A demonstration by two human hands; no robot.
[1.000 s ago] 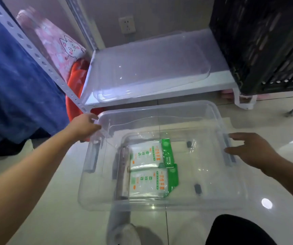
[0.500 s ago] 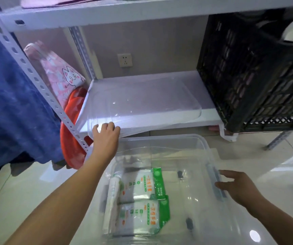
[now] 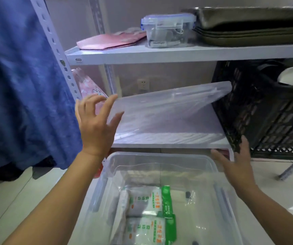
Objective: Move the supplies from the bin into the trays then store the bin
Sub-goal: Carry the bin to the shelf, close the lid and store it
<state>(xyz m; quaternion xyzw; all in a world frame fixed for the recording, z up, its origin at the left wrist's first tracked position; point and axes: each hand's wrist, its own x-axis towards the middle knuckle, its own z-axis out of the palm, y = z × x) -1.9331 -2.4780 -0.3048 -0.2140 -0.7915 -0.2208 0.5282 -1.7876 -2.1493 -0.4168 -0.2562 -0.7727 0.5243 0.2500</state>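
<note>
A clear plastic bin (image 3: 159, 155) stands on the floor below the shelf. Inside lie two green-and-white packets (image 3: 151, 200) and a pale roll (image 3: 121, 207) along their left side. On the lower shelf a clear lid (image 3: 168, 110) is tilted, its far right corner raised against the black crate. My left hand (image 3: 96, 124) grips the lid's left edge with fingers spread. My right hand (image 3: 235, 167) is open above the bin's far right corner, holding nothing. A stack of dark olive trays (image 3: 248, 32) sits on the upper shelf at the right.
A black slatted crate (image 3: 265, 112) holding a white bowl (image 3: 292, 76) fills the lower shelf's right side. A small clear box with blue clips (image 3: 166, 30) and a pink pouch (image 3: 110, 41) lie on the upper shelf. Blue cloth (image 3: 18, 85) hangs at the left.
My left hand left the bin's rim, reached the lid on the shelf and lifted its left edge. My right hand moved from the bin's right handle toward its far corner. The view tilted up.
</note>
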